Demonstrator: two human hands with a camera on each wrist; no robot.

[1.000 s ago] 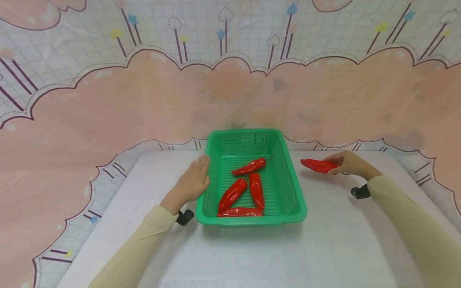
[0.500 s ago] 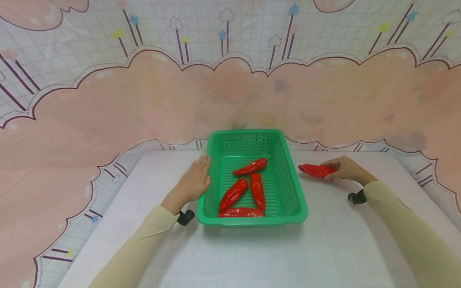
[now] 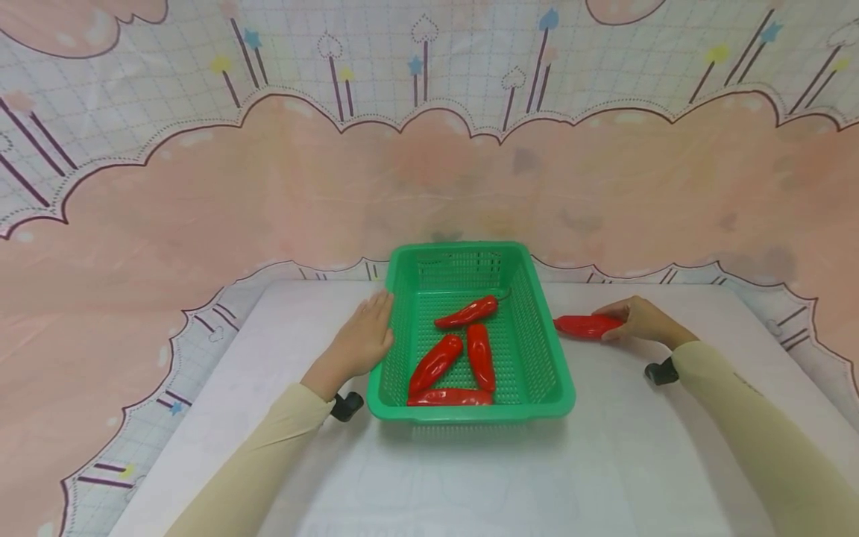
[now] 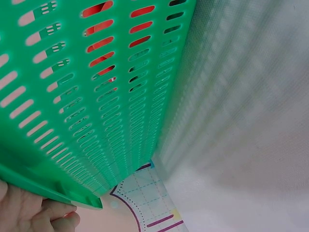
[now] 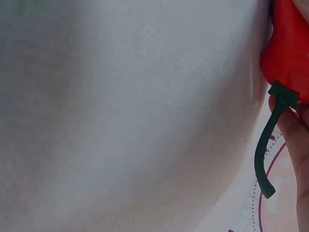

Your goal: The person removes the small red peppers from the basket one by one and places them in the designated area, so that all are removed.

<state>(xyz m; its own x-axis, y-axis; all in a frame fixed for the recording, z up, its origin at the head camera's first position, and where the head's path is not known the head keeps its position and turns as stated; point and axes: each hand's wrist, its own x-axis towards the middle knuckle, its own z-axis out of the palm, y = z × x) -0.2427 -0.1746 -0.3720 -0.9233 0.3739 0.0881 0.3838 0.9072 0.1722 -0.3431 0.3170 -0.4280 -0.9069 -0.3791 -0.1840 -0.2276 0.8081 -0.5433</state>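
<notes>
Several red chili peppers (image 3: pixel 435 364) lie inside the green plastic basket (image 3: pixel 470 412), in the middle of the head view. My left hand (image 3: pixel 362 339) rests against the basket's left rim with fingers straight; fingers (image 4: pixel 41 212) show beside that rim in the left wrist view. To the basket's right, my right hand (image 3: pixel 640 321) grips another red chili pepper (image 3: pixel 584 326) between thumb and fingers. That pepper lies low, level with the table, its tip close to the basket's right wall; whether they touch I cannot tell. Its dark green stem (image 5: pixel 263 154) hangs out in the right wrist view.
The basket stands on a white table (image 3: pixel 470 485). Behind and around it hangs a pink and white patterned cloth (image 3: pixel 429 179). Small black cameras (image 3: pixel 347 406) sit at both wrists.
My right hand has moved left and slightly nearer with the chili pepper, bringing its tip to the basket's right side. The left hand and the basket keep their place.
</notes>
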